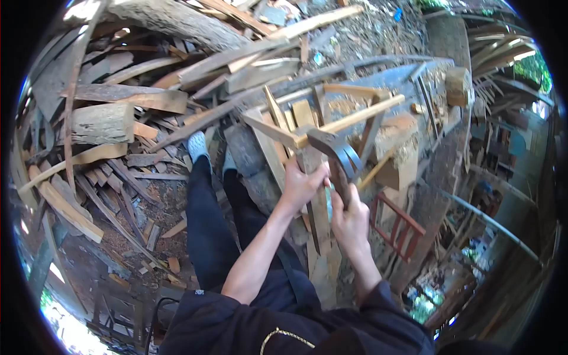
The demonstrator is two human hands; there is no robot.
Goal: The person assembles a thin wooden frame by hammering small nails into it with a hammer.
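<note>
My right hand (351,220) is closed round the handle of a claw hammer (335,149). The hammer's dark metal head lies over the near corner of a light wooden frame (361,113), its claw pointing right. Just below that corner, my left hand (300,187) is closed on a leg of the frame, its fingertips close to the hammer handle. The frame is made of narrow pale bars joined at the corners. Under my hands runs a pale wooden plank (320,236), with a thin dark strip (313,228) beside my left wrist.
Heaps of scrap wood (118,195) and offcuts cover the ground at left. A thick log (177,22) lies at the back. Right of the bench are a small red-brown wooden rack (397,225) and a wood block (458,87). My feet stand left of the bench.
</note>
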